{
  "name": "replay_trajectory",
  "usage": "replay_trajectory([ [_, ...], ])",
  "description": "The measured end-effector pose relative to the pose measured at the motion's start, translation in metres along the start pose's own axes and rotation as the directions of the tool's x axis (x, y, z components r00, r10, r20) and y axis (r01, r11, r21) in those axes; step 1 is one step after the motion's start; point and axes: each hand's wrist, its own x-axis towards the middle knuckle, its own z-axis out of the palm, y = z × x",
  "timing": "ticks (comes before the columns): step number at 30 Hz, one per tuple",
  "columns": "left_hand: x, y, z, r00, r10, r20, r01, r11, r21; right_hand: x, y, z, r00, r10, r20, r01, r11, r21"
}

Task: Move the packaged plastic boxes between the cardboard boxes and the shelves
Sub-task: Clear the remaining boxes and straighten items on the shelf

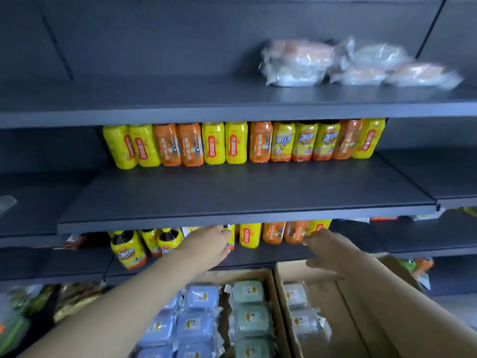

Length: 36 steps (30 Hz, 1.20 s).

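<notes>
Several packaged plastic boxes [296, 64] in clear wrap lie on the top shelf [180, 109] at the right, pink and pale ones piled loosely. Below me, the left cardboard box [265, 273] holds rows of blue packaged boxes [198, 297] and green ones [249, 293]. The right cardboard box [286, 298] holds a few whitish ones [295, 295]. My left hand [211, 245] reaches toward the low shelf by the bottles, fingers extended, holding nothing. My right hand [326, 250] hovers, blurred, above the right carton with fingers spread and nothing in it.
Yellow and orange drink bottles [237, 143] line the back of the middle shelf [245, 218]; more bottles [129, 250] stand on the low shelf under it. Bagged goods [74, 298] sit at lower left and more bagged goods [420, 267] at far right. The top shelf's left part is bare.
</notes>
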Motion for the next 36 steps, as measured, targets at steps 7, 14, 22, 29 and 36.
replay_trajectory([
  [7, -0.061, 0.045, -0.134, 0.967, 0.062, -0.247, -0.055, 0.998, 0.037, -0.104, 0.024, -0.117, 0.955, -0.007, -0.297, 0.005, 1.0, -0.006],
  [14, -0.132, 0.087, -0.214, 0.875, 0.03, -0.484, -0.035, 0.999, -0.002, -0.216, 0.046, -0.17, 0.893, 0.034, -0.45, -0.075, 0.995, -0.073],
  [22, -0.161, 0.089, -0.28, 0.854, 0.058, -0.517, -0.026, 0.997, 0.069, -0.251, 0.05, -0.212, 0.833, 0.104, -0.543, -0.137, 0.99, -0.021],
  [29, -0.126, 0.046, -0.32, 0.815, 0.098, -0.572, -0.046, 0.993, 0.105, -0.217, 0.062, -0.263, 0.802, 0.221, -0.555, -0.228, 0.972, 0.057],
  [36, -0.076, -0.018, -0.359, 0.718, 0.042, -0.695, -0.016, 0.999, 0.044, -0.172, 0.072, -0.317, 0.708, 0.313, -0.633, -0.216, 0.949, 0.228],
])
